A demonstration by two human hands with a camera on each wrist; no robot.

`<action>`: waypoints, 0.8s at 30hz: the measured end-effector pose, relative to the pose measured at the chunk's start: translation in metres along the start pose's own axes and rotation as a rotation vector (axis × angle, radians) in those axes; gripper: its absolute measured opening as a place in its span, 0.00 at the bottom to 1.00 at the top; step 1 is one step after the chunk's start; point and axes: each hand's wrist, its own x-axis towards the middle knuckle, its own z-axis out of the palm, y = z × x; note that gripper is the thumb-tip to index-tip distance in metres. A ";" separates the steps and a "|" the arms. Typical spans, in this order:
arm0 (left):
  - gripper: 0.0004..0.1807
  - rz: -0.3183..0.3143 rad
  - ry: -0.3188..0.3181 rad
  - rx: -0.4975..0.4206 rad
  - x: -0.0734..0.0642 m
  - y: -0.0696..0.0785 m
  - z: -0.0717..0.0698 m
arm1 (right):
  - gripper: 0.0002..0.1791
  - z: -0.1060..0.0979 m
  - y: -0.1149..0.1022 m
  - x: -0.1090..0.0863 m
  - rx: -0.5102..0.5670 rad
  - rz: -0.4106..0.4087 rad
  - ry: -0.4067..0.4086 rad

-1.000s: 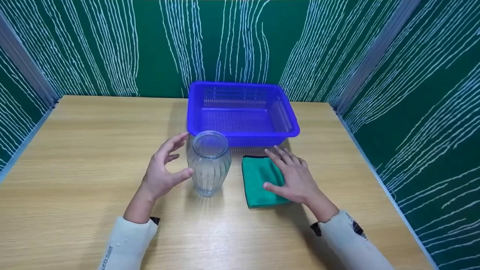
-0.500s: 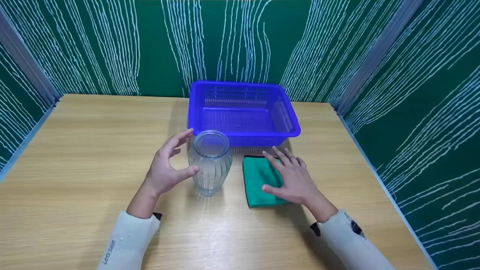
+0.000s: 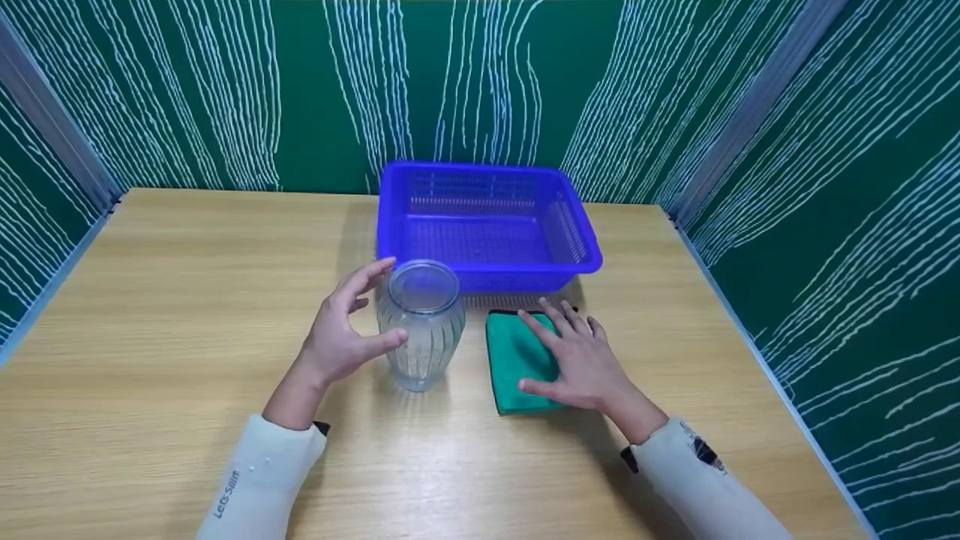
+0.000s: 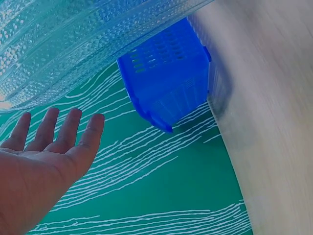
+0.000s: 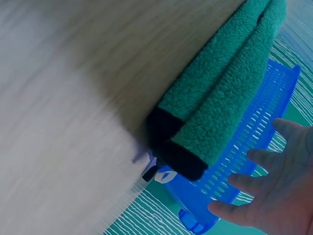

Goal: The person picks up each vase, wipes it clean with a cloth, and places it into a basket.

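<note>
A ribbed clear-glass vase (image 3: 431, 349) stands upright on the wood-grain table (image 3: 187, 315), in front of the near-left corner of the basket. Its body tapers to a narrow base; the rim is round, and the left wrist view shows pebbled texture between the ribs. The left hand (image 3: 337, 337) is spread wide at the vase's left side, thumb apart from fingers; contact with the glass cannot be determined. To the vase's right lies a folded green cloth (image 3: 514, 364), fuzzy-piled, with black edging. The right hand (image 3: 581, 364) is positioned above it, fingers extended and spread. The rectangular blue plastic basket (image 3: 517, 280) has slotted walls and a smooth, rounded rim.
</note>
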 end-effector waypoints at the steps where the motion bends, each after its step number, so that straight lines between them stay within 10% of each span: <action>1: 0.45 -0.001 -0.003 0.000 0.000 0.000 0.000 | 0.53 0.001 0.000 0.000 0.002 0.002 -0.011; 24: 0.42 0.007 -0.009 0.027 0.006 -0.003 0.007 | 0.51 0.019 -0.002 0.004 -0.033 0.007 -0.132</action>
